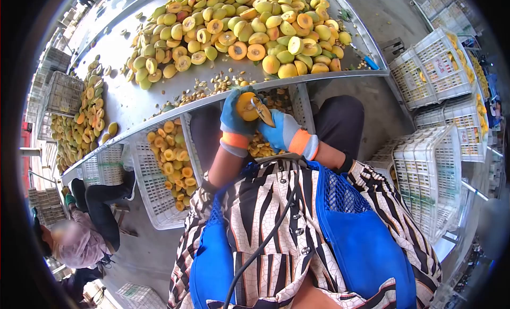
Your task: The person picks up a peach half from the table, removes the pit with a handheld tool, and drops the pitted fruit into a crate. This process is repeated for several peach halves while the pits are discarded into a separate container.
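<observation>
Fruit [246, 106], round, smooth-skinned and yellow-orange, sits in your left hand [234, 120]. The gloved fingers are curled round it in a closed grip, just below the near edge of the tabletop [122, 96]. Your right hand [281, 132] is closed on a small blade [262, 111], whose dark, narrow tip lies against the fruit's flesh. Both gloves are blue, rubbery-looking, with orange ribbed cuffs.

The tabletop is a long sheet of dull grey metal with a raised rim. It carries a big heap of fruit [249, 30]. Some pieces are whole with greenish-yellow skin, and others are halved and show orange flesh with hollowed centres. Small brown stones [212, 86] are scattered along the near edge. A second, looser heap [85, 123] lies further along to your left.

Under the tabletop to your left stands a white plastic crate [154, 202] with lattice walls, holding a layer of orange halves [172, 160]. A second lattice crate [300, 104] stands right beneath your hands, and more pale orange pieces [260, 147] show in it between your forearms. To your right is a stack of white lattice crates [430, 176], and beyond them are more crates [430, 70], some showing yellow fruit through the mesh.

You wear a black-and-cream striped shirt [265, 202] under a blue apron [361, 240] with a mesh panel, and a black cable [265, 240] runs down the front. Another person [79, 240] sits low at the far left.
</observation>
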